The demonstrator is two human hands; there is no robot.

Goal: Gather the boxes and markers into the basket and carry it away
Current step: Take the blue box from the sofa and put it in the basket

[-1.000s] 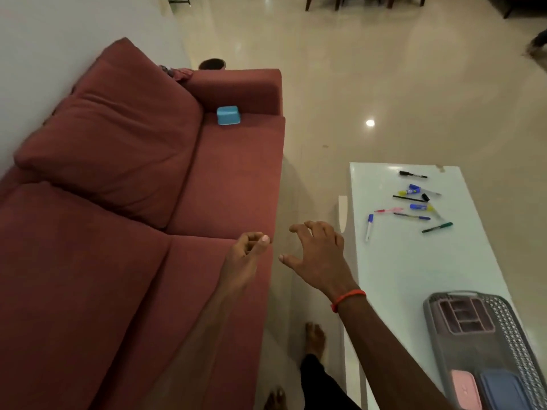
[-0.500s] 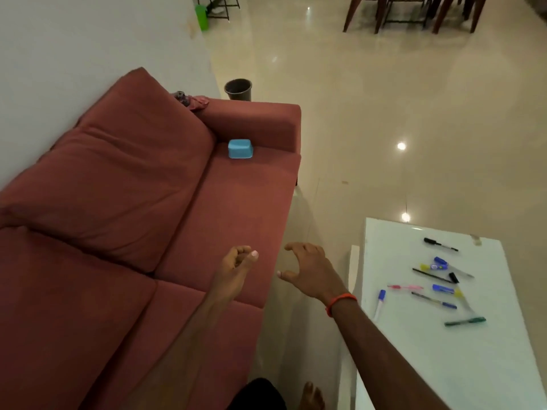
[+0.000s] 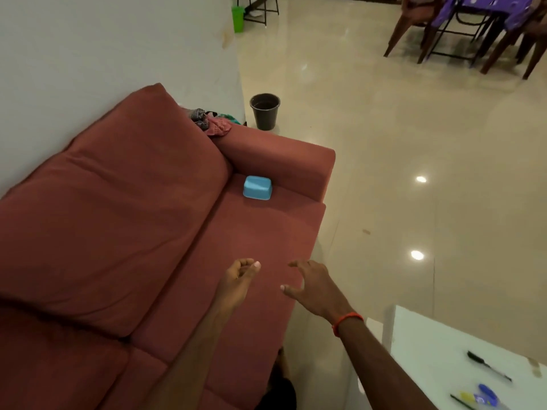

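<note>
A small blue box point(image 3: 257, 187) lies on the far seat cushion of the red sofa point(image 3: 124, 220), against the armrest. My left hand point(image 3: 238, 281) hovers over the seat with its fingers loosely curled and holds nothing. My right hand point(image 3: 313, 287) hovers beside it, fingers spread and empty, an orange band on the wrist. Both are well short of the box. At the bottom right a black marker point(image 3: 488, 366) and blue and yellow markers point(image 3: 481, 397) lie on the white table point(image 3: 429, 359). The basket is out of view.
A dark bucket point(image 3: 265, 111) stands on the floor behind the sofa's armrest. Crumpled cloths point(image 3: 211, 122) sit on the sofa's back corner. Wooden chairs point(image 3: 461, 31) and a purple-covered table are at the far right. Glossy floor lies between sofa and table.
The view has swung up and forward along the sofa; the blue box is nearer and larger. The basket and most markers have dropped out of view. Both hands keep their pose.
</note>
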